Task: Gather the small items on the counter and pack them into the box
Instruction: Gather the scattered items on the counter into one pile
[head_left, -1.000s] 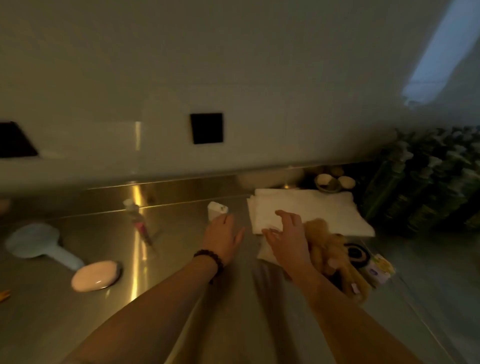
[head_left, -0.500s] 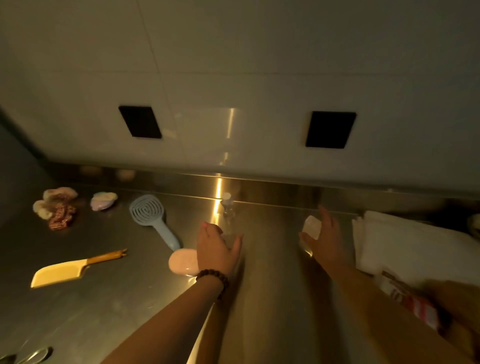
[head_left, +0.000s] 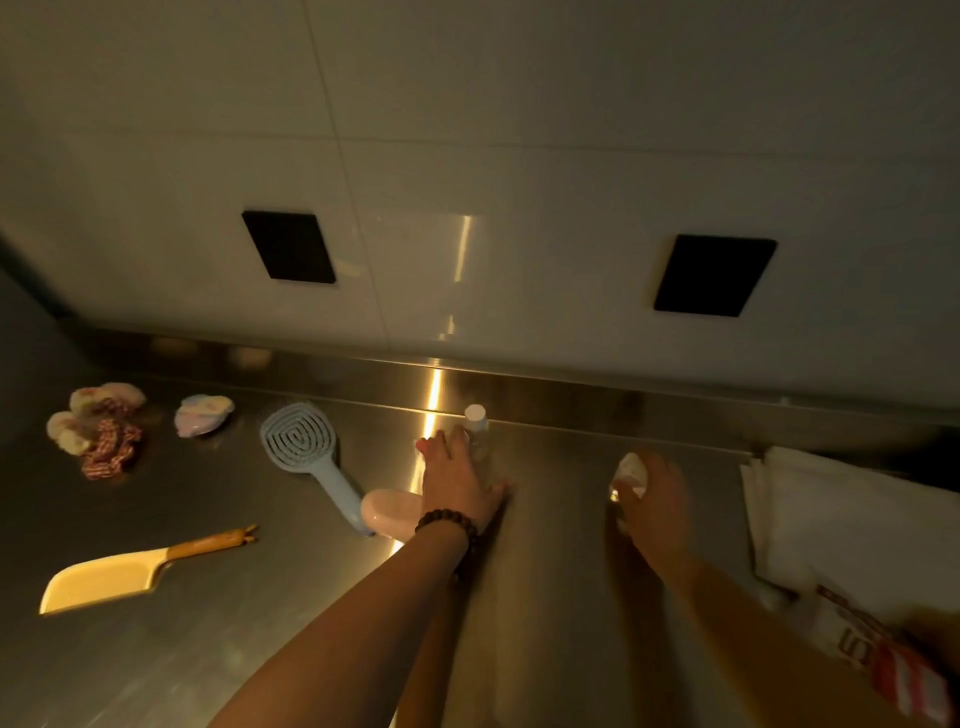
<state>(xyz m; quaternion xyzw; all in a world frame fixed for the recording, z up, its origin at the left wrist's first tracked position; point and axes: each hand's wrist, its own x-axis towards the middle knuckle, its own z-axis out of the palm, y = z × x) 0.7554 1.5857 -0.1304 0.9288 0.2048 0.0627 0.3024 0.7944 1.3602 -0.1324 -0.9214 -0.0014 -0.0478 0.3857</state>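
On the steel counter (head_left: 156, 660), under dim warm light, both hands reach forward toward the back edge. The left hand (head_left: 457, 483), with a dark bead bracelet (head_left: 449, 521) at the wrist, lies over a small clear bottle (head_left: 477, 436) with a white cap; its fingers are spread and curve around the bottle, but I cannot tell whether they grip it. A bit of red shows at the fingertips. The right hand (head_left: 652, 504) is cupped over a small white container (head_left: 629, 470), fingers bent around it and touching it; a firm hold cannot be made out.

Just left of the left wrist lies a pink oval soap (head_left: 389, 512), touching the handle of a pale blue brush (head_left: 306, 452). Farther left a yellow comb (head_left: 104, 579) lies flat, well apart from the hands. Near the far left corner sit a pile of hair scrunchies (head_left: 96, 431) and a pastel shell-shaped thing (head_left: 203, 414). At the right edge lies a stack of white towels (head_left: 841, 509), with a red and white packet (head_left: 878, 660) in front of it. No box is in view.
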